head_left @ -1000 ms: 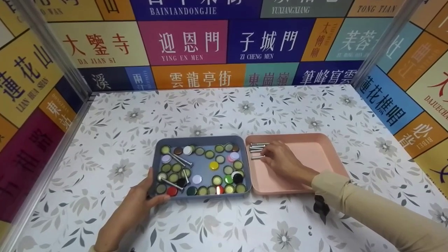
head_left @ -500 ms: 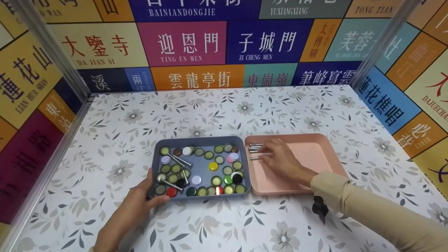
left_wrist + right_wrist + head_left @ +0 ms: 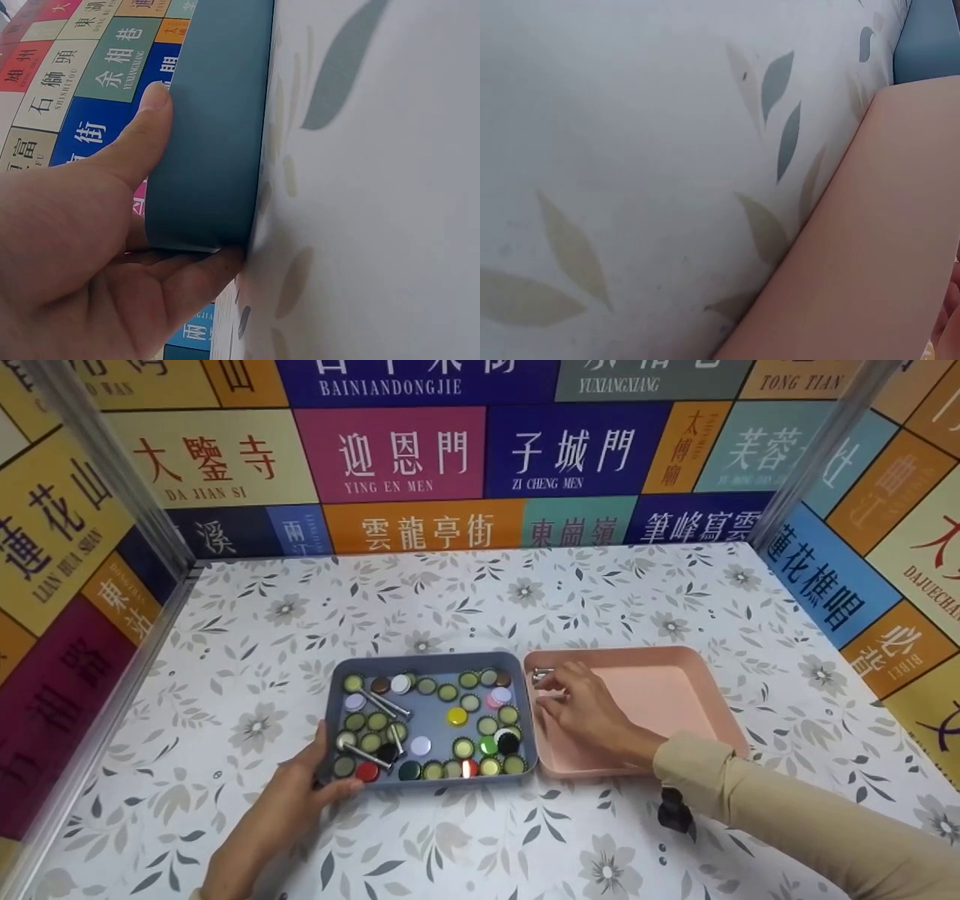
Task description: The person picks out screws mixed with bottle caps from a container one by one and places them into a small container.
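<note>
A blue tray [image 3: 431, 656] full of bottle caps stands beside a pink tray [image 3: 637, 652]. My left hand [image 3: 304, 776] grips the blue tray's near left corner. In the left wrist view its thumb lies against the tray's wall [image 3: 210, 135], its other fingers bent at the corner. Inside the pink tray, at its left side, my right hand [image 3: 589, 709] holds a metal bolt [image 3: 555, 696] between curled fingers and thumb. More bolts [image 3: 543, 672] lie just behind the fingertips, partly covered by them. The right wrist view has mainly the pink tray's outer wall [image 3: 862, 225].
Several bolts [image 3: 367, 751] lie among the bottle caps on the blue tray's left side. A yellow cap [image 3: 457, 716] sits near its middle. The trays stand side by side on a floral cloth [image 3: 450, 847]. Printed panels [image 3: 390, 454] rise behind the table and at both sides.
My right hand has shifted slightly left and its fingertips have spread apart around the bolt, near the pink tray's left wall. The left hand and the blue tray have stayed in place.
</note>
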`<act>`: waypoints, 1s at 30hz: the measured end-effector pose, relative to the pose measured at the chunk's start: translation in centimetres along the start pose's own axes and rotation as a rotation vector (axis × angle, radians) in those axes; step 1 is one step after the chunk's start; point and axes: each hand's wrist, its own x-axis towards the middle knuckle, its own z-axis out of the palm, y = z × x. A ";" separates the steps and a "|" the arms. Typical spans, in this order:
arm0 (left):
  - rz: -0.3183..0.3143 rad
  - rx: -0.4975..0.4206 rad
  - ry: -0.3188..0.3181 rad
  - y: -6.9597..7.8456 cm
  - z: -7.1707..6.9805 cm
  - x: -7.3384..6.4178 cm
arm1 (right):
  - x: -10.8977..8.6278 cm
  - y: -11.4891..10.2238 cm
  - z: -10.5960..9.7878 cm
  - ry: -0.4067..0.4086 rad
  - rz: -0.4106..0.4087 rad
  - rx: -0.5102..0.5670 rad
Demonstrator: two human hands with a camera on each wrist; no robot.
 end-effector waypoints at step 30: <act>-0.005 0.027 -0.009 0.1 -0.1 0.0 | -0.8 -3.8 2.1 -0.001 -0.123 0.053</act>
